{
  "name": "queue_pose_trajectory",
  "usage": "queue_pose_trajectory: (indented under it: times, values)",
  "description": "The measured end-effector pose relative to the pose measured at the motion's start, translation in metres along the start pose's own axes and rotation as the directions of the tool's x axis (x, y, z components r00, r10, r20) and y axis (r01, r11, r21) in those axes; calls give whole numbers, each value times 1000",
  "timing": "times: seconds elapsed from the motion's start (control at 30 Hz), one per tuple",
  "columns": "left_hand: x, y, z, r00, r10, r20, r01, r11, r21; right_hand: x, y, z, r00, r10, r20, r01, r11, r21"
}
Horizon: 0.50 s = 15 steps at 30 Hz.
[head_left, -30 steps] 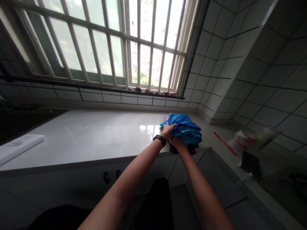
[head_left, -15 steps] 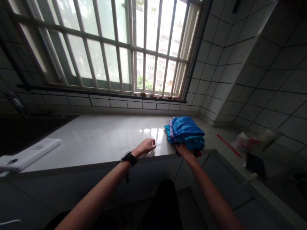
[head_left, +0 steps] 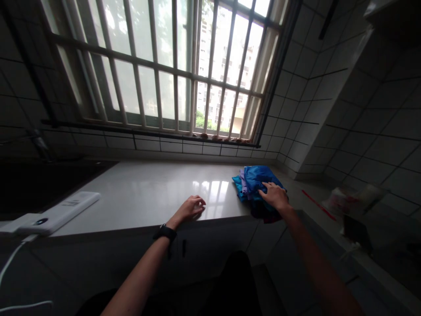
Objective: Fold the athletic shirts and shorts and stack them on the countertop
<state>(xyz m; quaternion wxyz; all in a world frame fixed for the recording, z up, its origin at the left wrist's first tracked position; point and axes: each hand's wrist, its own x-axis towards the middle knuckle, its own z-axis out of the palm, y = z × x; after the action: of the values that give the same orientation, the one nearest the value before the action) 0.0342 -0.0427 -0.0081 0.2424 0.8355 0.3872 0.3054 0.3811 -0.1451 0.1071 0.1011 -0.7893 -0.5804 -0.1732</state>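
A pile of folded cloth (head_left: 258, 175) lies at the right end of the pale countertop (head_left: 158, 188). Bright blue fabric is on top, with lilac and turquoise layers at its left side and dark fabric at the bottom. My right hand (head_left: 275, 194) rests on top of the pile, fingers spread over the blue cloth. To the left, my left hand (head_left: 192, 207) is at the counter's front part, apart from the pile. Its fingers are loosely curled and apart, and nothing shows in them. A dark watch (head_left: 165, 232) is on the left wrist.
A white power bank (head_left: 70, 210) with a cable sits on the counter at left, by the dark sink (head_left: 42, 180) and its tap (head_left: 41, 145). On the right counter lie a red strip (head_left: 318, 205), a plastic bag (head_left: 340, 202) and a dark box-like thing (head_left: 357, 232). A barred window is behind.
My right hand has gone from under the pile's front edge to its top. My left hand has shifted slightly left. The view has tilted and shifted a little.
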Motion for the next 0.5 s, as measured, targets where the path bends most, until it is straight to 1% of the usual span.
queue_pose_trajectory:
  times: [0.03, 0.1, 0.17, 0.23, 0.37, 0.4, 0.43, 0.5]
  values:
    - [0, 0, -1, 1000, -10, 0, 10, 1000, -13, 4, 1, 5, 999, 0, 44, 2, 999, -43]
    - [0, 0, -2, 999, -40, 6, 41, 997, -59, 10, 3, 12, 997, -13, 71, 20, 996, -92]
    - [0, 2, -4, 998, -62, 19, 63, 993, -102, 16, 6, 14, 998, -15, 64, 21, 996, -88]
    - [-1, 5, -6, 997, -71, 27, 74, 990, -118, 27, 14, 8, 996, 12, 91, -9, 999, -38]
    - [-4, 13, -10, 995, -99, 13, 100, 988, -120, 59, 37, -21, 973, 65, 223, -103, 981, 164]
    - [-4, 14, -11, 994, -105, 9, 106, 987, -122, 66, 40, -31, 973, 85, 215, -130, 970, 205]
    - [-5, 15, -11, 994, -109, 7, 109, 986, -126, 73, 41, -41, 978, 116, 175, -156, 959, 238]
    - [-4, 16, -12, 994, -113, 4, 112, 985, -134, 86, 32, -64, 982, 182, 41, -186, 943, 274]
